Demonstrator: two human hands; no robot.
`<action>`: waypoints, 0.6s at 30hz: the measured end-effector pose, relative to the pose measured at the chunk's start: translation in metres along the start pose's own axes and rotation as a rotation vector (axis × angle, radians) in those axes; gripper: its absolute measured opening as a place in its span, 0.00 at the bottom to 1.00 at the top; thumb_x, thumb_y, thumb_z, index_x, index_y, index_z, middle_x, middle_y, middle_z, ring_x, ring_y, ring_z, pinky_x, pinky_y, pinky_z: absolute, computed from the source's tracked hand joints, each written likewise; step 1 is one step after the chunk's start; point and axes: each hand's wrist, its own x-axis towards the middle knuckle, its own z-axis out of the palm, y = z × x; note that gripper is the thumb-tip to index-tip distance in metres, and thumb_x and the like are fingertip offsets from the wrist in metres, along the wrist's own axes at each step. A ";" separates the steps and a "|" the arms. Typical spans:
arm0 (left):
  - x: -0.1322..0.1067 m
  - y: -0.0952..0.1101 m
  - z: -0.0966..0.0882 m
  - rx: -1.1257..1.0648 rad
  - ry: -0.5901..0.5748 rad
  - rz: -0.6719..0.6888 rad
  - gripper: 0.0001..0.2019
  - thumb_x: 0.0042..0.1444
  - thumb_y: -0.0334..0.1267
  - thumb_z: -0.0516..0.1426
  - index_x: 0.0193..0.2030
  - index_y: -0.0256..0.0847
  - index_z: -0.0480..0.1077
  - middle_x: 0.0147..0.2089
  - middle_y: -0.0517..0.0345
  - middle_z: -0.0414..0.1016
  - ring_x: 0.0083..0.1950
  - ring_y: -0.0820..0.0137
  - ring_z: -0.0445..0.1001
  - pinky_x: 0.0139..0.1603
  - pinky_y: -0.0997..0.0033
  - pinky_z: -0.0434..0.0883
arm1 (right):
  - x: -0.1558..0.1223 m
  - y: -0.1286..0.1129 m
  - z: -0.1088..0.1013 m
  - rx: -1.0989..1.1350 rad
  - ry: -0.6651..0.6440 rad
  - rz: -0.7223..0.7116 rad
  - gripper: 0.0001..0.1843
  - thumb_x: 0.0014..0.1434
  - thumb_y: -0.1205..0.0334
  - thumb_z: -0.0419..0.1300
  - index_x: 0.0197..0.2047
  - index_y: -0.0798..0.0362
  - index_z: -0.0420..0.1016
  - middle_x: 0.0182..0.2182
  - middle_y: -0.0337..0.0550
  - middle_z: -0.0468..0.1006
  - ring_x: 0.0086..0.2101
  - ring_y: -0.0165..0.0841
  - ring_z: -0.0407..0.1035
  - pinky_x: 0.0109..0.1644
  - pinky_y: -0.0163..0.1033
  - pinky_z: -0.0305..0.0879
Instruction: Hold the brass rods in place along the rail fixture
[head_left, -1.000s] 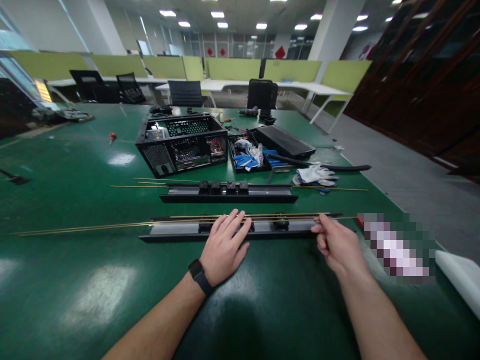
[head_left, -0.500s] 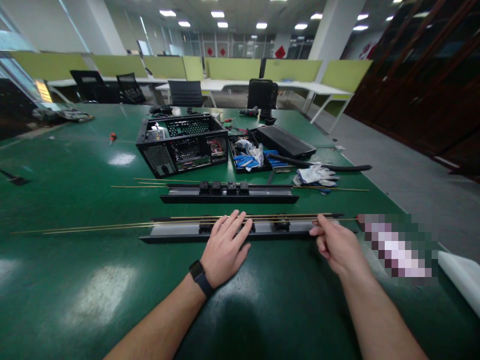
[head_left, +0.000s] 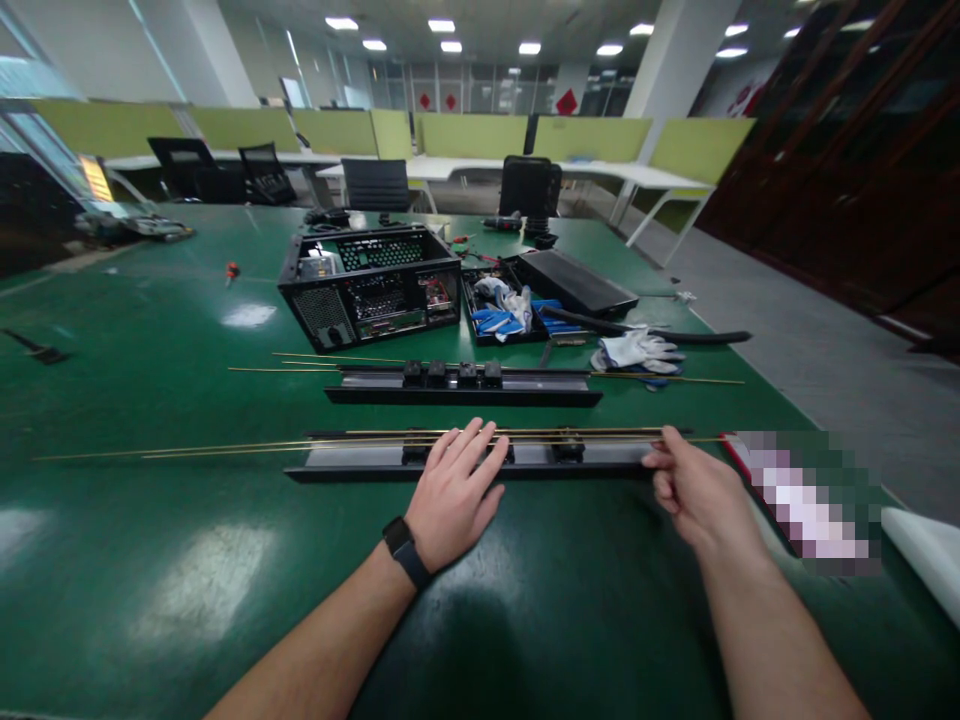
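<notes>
A long black rail (head_left: pixel 352 462) with black blocks lies across the green table (head_left: pixel 150 560) in front of me. Thin brass rods (head_left: pixel 225 447) run along it and stick out far to the left. My left hand (head_left: pixel 455 495), with a black watch on the wrist, lies flat on the rail's middle, fingers stretched out. My right hand (head_left: pixel 694 490) is at the rail's right end, thumb and fingers pinched on the end of a brass rod. A second black rail (head_left: pixel 465 384) with several blocks and its own rods lies parallel just behind.
Behind the rails stand an open black computer case (head_left: pixel 371 285), a black tray with blue cloth (head_left: pixel 502 305), a flat black panel (head_left: pixel 574 282), white gloves (head_left: pixel 637 350) and a black hose (head_left: pixel 675 335). The table edge runs along the right; office desks and chairs stand beyond.
My right hand has moved to the right with the pinched rod, and the rods' left ends have shifted right. The left hand stays flat on the rail.
</notes>
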 end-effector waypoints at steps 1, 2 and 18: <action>0.000 0.000 0.000 -0.001 0.000 -0.001 0.29 0.65 0.39 0.55 0.71 0.41 0.57 0.72 0.47 0.59 0.75 0.56 0.53 0.73 0.49 0.53 | -0.002 0.000 0.002 -0.015 -0.038 0.003 0.17 0.54 0.50 0.70 0.31 0.56 0.72 0.22 0.40 0.76 0.11 0.22 0.55 0.08 0.27 0.43; 0.000 0.000 0.000 -0.003 0.000 -0.003 0.29 0.65 0.39 0.55 0.72 0.42 0.57 0.72 0.47 0.59 0.75 0.56 0.53 0.73 0.49 0.54 | -0.003 0.000 0.002 -0.019 -0.061 0.004 0.17 0.53 0.51 0.70 0.31 0.56 0.73 0.22 0.40 0.76 0.11 0.22 0.55 0.08 0.27 0.43; -0.001 -0.002 0.000 -0.007 -0.009 -0.003 0.28 0.65 0.39 0.55 0.71 0.41 0.58 0.73 0.47 0.58 0.75 0.57 0.53 0.73 0.49 0.53 | -0.002 0.000 -0.001 -0.062 -0.068 0.036 0.17 0.54 0.52 0.69 0.31 0.58 0.73 0.21 0.42 0.76 0.10 0.22 0.54 0.08 0.27 0.42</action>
